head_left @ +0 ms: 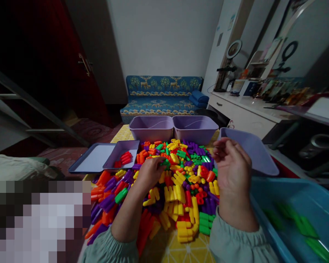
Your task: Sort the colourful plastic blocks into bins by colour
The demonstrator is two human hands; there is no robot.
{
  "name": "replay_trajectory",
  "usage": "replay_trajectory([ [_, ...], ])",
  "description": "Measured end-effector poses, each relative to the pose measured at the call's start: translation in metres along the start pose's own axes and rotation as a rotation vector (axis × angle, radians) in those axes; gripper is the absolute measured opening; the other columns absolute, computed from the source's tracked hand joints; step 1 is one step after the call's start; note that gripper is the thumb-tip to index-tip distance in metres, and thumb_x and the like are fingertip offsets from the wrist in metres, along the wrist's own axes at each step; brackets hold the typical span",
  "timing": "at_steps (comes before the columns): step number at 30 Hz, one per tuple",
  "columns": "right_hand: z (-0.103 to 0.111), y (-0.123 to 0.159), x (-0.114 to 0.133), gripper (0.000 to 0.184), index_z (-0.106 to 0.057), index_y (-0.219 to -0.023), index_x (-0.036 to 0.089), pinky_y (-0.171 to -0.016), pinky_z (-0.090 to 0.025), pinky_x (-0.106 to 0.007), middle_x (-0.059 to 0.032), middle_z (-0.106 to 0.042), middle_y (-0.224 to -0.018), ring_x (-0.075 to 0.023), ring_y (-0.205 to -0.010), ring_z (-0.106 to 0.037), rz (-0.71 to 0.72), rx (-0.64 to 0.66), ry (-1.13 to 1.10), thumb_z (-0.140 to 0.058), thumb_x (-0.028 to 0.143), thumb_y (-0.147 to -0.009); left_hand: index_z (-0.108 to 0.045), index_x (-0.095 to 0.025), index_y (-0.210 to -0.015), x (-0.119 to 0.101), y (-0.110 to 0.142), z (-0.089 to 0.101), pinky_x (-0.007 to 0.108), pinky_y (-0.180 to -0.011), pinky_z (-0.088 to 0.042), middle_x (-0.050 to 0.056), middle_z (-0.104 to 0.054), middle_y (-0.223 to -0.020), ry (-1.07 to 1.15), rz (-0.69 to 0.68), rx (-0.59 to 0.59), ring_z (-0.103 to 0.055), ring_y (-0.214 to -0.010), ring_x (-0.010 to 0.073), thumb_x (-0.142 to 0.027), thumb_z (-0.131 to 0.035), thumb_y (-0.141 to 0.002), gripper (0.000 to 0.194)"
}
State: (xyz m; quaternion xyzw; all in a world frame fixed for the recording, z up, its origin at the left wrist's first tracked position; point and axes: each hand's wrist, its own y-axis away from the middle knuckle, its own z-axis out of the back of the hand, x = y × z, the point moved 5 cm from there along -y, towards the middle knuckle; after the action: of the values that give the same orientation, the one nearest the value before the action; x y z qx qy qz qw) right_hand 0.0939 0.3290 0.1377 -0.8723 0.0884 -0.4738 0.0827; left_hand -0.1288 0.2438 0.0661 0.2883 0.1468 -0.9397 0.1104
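A large heap of plastic building pieces [174, 193] in yellow, orange, red, purple and green covers the table. My left hand [151, 171] reaches into the middle of the heap, its fingers closed on a small green building piece [166, 163]. Raised over the heap's right side, my right hand [232, 166] has its palm turned inward and its fingers loosely bent. No piece shows in it. Green joined pieces [206, 223] lie below the right hand, close to a block of yellow pieces [185, 232].
Two lilac bins [151, 128] stand side by side behind the heap; another lilac bin [252, 146] is at right. A blue tub [290, 197] nearby holds green pieces. At left, a small tray [113, 160] containing red pieces adjoins a flat white-surfaced tray [91, 157]. A person is partly visible at left.
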Motion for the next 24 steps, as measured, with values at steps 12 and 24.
replay_trajectory([
  [12,-0.019,0.019,-0.078,0.023,-0.074,-0.097,0.024,-0.069,-0.043,-0.028,-0.0041,-0.075,-0.089,-0.0206,-0.084,-0.068,0.018,0.821,1.519,-0.065,0.019,-0.076,-0.071,-0.016,-0.113,0.002,0.007,0.037,0.030,-0.074,-0.048,0.011,-0.072,-0.103,-0.068,0.047,-0.094,-0.068,-0.086,0.0219,-0.023,-0.062,-0.084,0.031],
  [24,-0.023,0.017,-0.088,0.012,-0.070,-0.091,0.021,-0.066,-0.039,-0.026,-0.0039,-0.073,-0.086,-0.0177,-0.076,-0.065,0.084,0.664,1.410,-0.062,0.023,-0.083,-0.072,-0.016,-0.109,-0.013,0.003,0.016,0.033,-0.085,-0.051,0.010,-0.074,-0.104,-0.026,-0.050,-0.109,-0.069,-0.095,0.0237,-0.018,-0.060,-0.085,0.026],
])
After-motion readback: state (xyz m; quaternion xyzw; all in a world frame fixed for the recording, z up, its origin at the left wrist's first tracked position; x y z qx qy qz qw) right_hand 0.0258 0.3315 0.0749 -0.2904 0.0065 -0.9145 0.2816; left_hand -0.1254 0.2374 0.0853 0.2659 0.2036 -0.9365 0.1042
